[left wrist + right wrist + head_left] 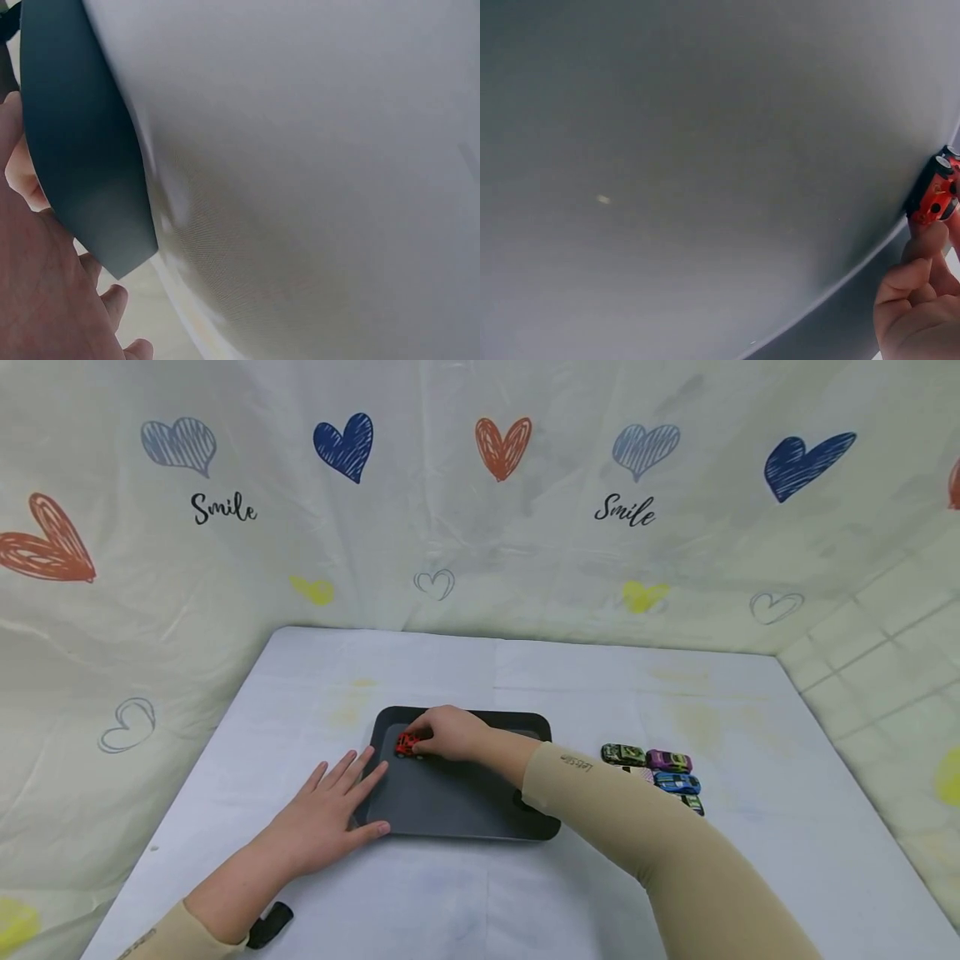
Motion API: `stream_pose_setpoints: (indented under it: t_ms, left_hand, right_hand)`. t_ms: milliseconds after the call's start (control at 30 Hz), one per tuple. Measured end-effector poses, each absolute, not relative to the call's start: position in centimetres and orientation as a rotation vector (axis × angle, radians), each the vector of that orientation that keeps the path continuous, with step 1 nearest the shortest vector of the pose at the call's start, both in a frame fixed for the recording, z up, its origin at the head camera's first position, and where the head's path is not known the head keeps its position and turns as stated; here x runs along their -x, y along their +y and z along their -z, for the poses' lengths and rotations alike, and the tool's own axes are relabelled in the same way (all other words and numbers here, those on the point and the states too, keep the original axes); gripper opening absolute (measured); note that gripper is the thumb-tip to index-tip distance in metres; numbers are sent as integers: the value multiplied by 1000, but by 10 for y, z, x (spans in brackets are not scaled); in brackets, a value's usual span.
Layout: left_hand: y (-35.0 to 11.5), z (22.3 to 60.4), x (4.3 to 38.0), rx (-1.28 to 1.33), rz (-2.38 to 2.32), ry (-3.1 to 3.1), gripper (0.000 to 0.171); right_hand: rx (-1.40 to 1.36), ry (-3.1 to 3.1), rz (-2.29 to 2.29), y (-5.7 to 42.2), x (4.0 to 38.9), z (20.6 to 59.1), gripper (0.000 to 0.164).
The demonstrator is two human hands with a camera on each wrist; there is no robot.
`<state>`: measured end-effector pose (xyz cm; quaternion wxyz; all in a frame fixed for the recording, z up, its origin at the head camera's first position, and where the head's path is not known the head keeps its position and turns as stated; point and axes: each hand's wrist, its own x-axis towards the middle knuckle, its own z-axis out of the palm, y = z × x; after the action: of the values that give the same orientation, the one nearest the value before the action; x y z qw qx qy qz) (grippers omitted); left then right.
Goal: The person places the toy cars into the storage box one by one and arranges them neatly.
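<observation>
A red toy car [407, 743] with black spots is at the far left corner inside a dark grey tray [450, 814]. My right hand [448, 732] pinches it between thumb and fingers, reaching across the tray from the right. The right wrist view shows the same toy car [935, 191] at the tray's edge, wheels in sight, fingertips on its body. My left hand [326, 818] has its fingers spread straight against the tray's left rim. In the left wrist view the left hand [49, 292] lies alongside the tray's outer wall [90, 150].
Several toy cars stand grouped on the white table right of the tray, among them a purple one [669, 762], a blue one [677, 782] and a green one [622, 754]. Beside the left forearm is a black object [271, 925]. A cloth printed with hearts hangs behind the table.
</observation>
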<state>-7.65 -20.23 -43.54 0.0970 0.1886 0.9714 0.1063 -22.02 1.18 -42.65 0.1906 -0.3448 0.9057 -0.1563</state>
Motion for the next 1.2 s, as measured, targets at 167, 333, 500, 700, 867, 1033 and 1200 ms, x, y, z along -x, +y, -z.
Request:
stream_pose_setpoints:
  t_ms: [167,333,500,700,867,1033,1200]
  left_hand:
    - [-202,436,76,-569,-318,2884,86]
    - [-203,440,76,-586,-346,2908,88]
    - [-203,439,76,-565,-343,2893,88]
    - [-202,434,75,-554,-326,2881,88]
    - [-202,437,76,-560,-345,2892,88]
    - [-201,437,75,-557,-344,2905,86]
    - [-200,437,74,-554,-359,2904,86]
  right_hand:
    - [983,2553,442,13,222,428,39]
    - [973,2543,489,17,222,424,43]
    - [957,2526,552,21,221,419,43]
    - [934,2510,618,25,221,411,43]
    - [940,2506,683,32,222,403,45]
    - [900,2509,759,42,222,392,45]
    - [851,2515,847,60,224,381,43]
